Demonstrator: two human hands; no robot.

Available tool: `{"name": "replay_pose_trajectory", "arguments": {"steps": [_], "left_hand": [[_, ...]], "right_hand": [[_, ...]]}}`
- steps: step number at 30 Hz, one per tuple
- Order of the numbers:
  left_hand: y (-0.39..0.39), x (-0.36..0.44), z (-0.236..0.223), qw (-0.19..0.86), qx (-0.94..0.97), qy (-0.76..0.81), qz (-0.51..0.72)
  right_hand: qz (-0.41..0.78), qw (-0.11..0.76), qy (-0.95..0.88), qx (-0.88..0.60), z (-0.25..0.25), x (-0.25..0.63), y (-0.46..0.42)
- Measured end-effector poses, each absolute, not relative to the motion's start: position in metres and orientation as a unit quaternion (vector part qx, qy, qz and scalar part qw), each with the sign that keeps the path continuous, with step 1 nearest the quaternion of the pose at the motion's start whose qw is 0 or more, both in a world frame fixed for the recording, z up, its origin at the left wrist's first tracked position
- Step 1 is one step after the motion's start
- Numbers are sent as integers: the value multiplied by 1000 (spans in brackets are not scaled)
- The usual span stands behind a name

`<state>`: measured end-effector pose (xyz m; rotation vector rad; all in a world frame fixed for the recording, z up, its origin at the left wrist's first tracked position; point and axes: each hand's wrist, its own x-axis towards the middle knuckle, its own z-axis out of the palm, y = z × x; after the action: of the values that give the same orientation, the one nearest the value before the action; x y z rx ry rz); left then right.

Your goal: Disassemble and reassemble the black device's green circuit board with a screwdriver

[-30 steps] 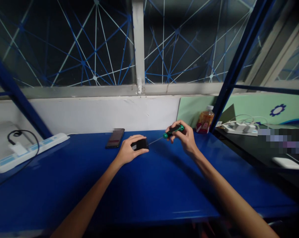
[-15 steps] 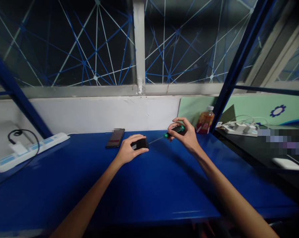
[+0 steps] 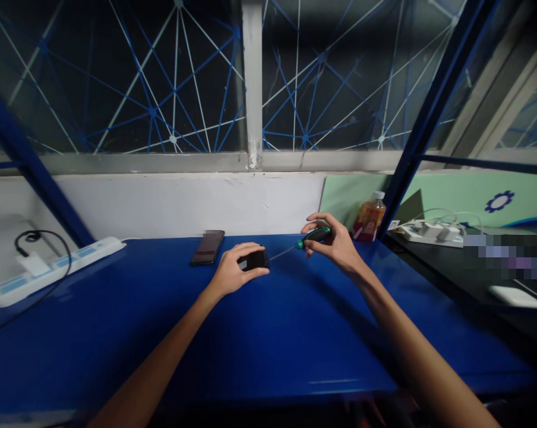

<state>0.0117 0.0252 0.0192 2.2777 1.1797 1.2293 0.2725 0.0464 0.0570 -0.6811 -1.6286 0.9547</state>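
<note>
My left hand (image 3: 236, 268) grips a small black box-shaped device (image 3: 254, 260) by its two long sides, with the thumb on the near side and the fingers on the far side. The device rests on the blue table (image 3: 268, 333); its exact kind is unclear. In my right hand (image 3: 335, 241) is a screwdriver (image 3: 315, 236) with a green and black handle, held between thumb and fingers. Its thin shaft slants down to the left, and the tip meets or nearly meets the device's right end. I cannot tell whether the tip sits in a screw.
A dark smartphone (image 3: 207, 247) lies left of the device. On the far left is a white power strip (image 3: 54, 270) with a plugged-in black cable. At the back right stands a drink bottle (image 3: 370, 217), beside a blue frame post (image 3: 422, 113). White chargers (image 3: 435, 230) sit further right.
The screwdriver handle has turned slightly in my right hand, and the fingers have shifted on it. My left hand and the device appear a little further right.
</note>
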Motion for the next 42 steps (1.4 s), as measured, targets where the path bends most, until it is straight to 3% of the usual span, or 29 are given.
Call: {"name": "replay_pose_trajectory", "arguments": {"steps": [22,36,42], "left_hand": [[27,12,15,129,805,400,418],[26,14,14,131,806,402,415],[28,12,12,130,805,403,415]], "right_hand": [[434,493,-701,-278,64,282,42],[288,567,-660,-401,48,265,46],[351,527,-684,-362,56,273,44]]}}
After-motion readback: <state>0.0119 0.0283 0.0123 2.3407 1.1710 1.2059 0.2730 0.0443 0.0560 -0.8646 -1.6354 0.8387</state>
